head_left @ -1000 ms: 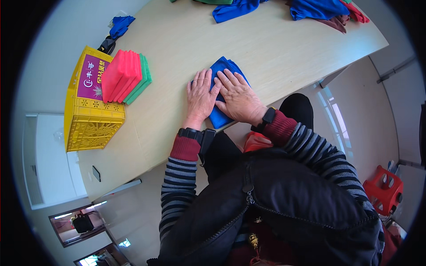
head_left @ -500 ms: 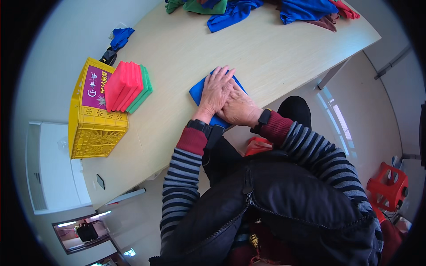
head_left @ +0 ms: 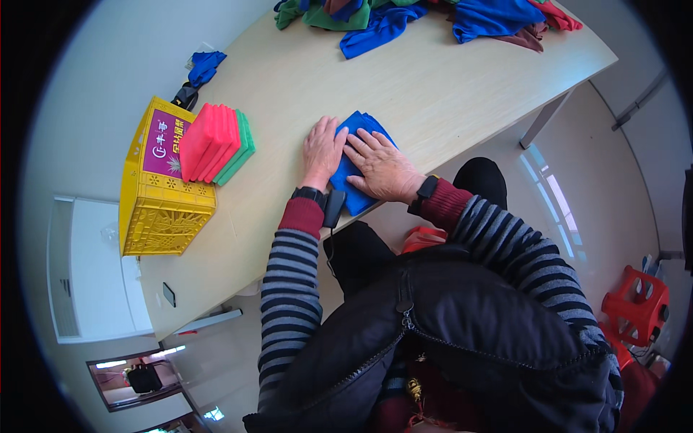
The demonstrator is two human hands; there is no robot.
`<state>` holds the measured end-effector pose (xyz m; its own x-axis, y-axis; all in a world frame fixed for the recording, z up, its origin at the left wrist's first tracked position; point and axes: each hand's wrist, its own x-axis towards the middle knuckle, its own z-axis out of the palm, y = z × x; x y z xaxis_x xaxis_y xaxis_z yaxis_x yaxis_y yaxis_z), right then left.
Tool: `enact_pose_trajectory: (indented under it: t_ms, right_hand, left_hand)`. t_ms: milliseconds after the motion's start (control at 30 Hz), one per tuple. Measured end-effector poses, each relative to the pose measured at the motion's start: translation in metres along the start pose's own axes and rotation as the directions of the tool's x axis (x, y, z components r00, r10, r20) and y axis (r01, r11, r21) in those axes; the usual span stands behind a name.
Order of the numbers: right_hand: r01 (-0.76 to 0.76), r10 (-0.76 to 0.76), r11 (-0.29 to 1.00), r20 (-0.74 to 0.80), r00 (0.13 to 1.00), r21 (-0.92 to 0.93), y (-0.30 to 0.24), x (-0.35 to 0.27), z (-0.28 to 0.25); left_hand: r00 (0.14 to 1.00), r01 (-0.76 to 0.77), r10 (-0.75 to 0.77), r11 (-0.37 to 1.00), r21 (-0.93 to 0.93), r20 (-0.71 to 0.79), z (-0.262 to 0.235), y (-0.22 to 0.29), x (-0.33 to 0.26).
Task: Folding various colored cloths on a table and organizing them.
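Observation:
A folded blue cloth [head_left: 363,124] lies at the near edge of a pale wooden table [head_left: 447,94]. My left hand [head_left: 322,150] rests flat, fingers spread, on the cloth's left side and the table beside it. My right hand [head_left: 380,168] lies flat on the cloth's middle, fingers pointing away from me. Both palms press down; neither hand grips anything. Part of the cloth is hidden under my hands.
A stack of folded red and green cloths [head_left: 216,142] stands to the left beside a yellow plastic crate [head_left: 159,209]. A heap of loose blue, green and red cloths [head_left: 426,16] lies at the table's far side. A red stool [head_left: 635,314] stands on the floor at right.
My hands have shifted a little over the blue cloth, spreading apart from an overlapping pose. The view has moved slightly.

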<state>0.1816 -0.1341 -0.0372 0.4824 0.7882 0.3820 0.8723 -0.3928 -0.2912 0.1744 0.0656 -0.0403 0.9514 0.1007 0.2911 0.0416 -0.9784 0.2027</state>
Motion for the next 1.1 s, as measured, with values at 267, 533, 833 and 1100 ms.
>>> enact_pose_trajectory:
  t_ms: [267, 533, 833, 1100]
  right_hand:
    - [-0.019, 0.010, 0.991, 0.062, 0.998, 0.136, 0.020, -0.041, -0.027]
    - [0.033, -0.038, 0.998, 0.111, 0.993, 0.046, 0.006, -0.030, -0.030]
    - [0.007, -0.017, 0.998, 0.174, 0.985, 0.062, -0.019, -0.029, -0.031]
    - [0.159, -0.184, 0.981, 0.274, 0.944, 0.113, -0.075, -0.048, -0.045]
  left_hand:
    - [0.980, 0.195, -0.198, 0.974, 0.113, 0.017, -0.040, 0.016, -0.037]
    - [0.823, 0.509, -0.289, 0.758, -0.409, 0.488, -0.063, -0.032, -0.036]
    - [0.872, 0.434, -0.198, 0.735, -0.522, 0.447, -0.063, -0.052, -0.038]
    - [0.972, 0.098, -0.032, 0.955, -0.280, 0.232, -0.070, -0.025, 0.017]
